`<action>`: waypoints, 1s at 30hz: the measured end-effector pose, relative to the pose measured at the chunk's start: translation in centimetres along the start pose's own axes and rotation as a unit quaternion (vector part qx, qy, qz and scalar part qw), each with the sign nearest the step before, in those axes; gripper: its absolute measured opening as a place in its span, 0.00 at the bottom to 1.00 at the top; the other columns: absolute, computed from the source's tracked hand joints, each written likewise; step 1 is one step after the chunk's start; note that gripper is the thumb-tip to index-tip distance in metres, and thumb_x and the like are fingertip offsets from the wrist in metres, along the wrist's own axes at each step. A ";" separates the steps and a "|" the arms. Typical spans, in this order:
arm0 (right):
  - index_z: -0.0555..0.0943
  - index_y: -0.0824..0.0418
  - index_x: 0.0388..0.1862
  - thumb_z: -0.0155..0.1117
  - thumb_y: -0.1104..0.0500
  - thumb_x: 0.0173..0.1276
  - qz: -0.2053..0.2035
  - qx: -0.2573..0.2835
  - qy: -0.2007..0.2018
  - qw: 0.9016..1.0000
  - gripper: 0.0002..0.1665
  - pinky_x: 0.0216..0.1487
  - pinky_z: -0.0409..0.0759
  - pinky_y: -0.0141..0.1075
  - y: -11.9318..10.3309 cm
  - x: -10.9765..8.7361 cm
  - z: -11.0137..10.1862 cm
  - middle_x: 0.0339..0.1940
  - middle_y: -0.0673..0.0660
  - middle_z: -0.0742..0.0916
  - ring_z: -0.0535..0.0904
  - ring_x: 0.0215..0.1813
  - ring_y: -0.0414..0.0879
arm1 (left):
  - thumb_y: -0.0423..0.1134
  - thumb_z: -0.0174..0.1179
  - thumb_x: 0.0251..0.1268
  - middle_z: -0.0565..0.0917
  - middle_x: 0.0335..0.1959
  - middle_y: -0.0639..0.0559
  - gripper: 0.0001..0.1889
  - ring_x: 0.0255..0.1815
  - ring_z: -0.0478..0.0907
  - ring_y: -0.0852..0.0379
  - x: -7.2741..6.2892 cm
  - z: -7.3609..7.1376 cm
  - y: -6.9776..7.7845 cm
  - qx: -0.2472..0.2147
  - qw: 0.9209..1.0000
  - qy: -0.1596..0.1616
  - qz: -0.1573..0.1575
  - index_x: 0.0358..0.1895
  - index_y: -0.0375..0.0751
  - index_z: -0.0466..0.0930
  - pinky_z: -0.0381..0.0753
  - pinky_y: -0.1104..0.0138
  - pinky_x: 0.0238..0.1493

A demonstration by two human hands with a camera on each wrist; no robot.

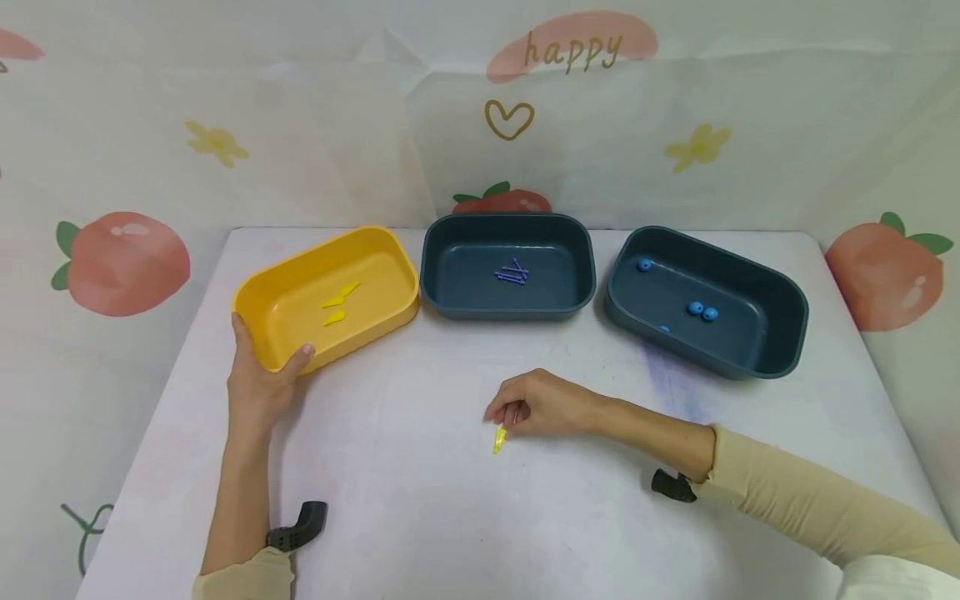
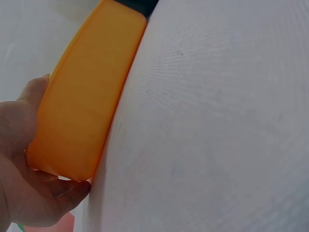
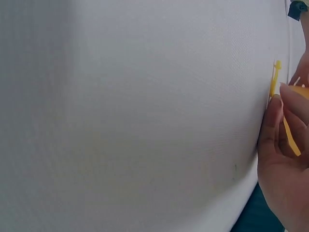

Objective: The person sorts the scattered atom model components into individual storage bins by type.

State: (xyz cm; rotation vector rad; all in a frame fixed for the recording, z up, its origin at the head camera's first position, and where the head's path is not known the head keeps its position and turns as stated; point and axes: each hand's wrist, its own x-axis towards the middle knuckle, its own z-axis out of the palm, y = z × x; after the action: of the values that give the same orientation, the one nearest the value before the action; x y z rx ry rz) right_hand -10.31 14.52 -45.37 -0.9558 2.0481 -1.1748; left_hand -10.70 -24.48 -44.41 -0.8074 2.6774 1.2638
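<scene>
My left hand [image 1: 258, 392] grips the near left corner of a yellow plastic bin [image 1: 360, 337], thumb over the front rim and fingers along its left end. In the left wrist view the fingers curl round the orange-looking end wall of the bin [image 2: 87, 96]. Several small yellow pointed pieces [image 1: 334, 317] lie inside it. Low over the middle of the white table, my right hand [image 1: 551, 404] pinches a small yellow plastic piece [image 1: 498, 439] between thumb and fingertips. This piece [image 3: 275, 77] sticks out past the fingertips in the right wrist view.
A dark blue bin [image 1: 510, 313] holding several thin purple sticks [image 1: 512, 273] stands at the back centre. Another dark blue bin [image 1: 742, 304], angled at the right, holds several blue beads [image 1: 695, 308]. Behind the white table [image 1: 420, 517] hangs a printed cloth [image 1: 315, 125].
</scene>
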 end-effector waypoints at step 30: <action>0.83 0.56 0.32 0.76 0.66 0.57 -0.010 -0.158 0.052 0.986 0.09 0.36 0.77 0.24 -0.5 -0.4 1.9 0.31 0.46 0.79 0.74 0.32 0.34 | 0.53 0.62 0.68 0.38 0.82 0.53 0.55 0.81 0.40 0.47 0.2 -0.1 -0.4 0.012 1.000 0.005 0.024 0.77 0.62 0.20 0.43 0.52 0.78</action>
State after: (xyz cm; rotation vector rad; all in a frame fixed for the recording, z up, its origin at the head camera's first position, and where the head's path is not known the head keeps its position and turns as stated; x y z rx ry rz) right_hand -8.49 13.81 -45.67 -1.0838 2.3620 -0.9416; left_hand -10.66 -24.80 -44.68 -0.7517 2.7307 1.2376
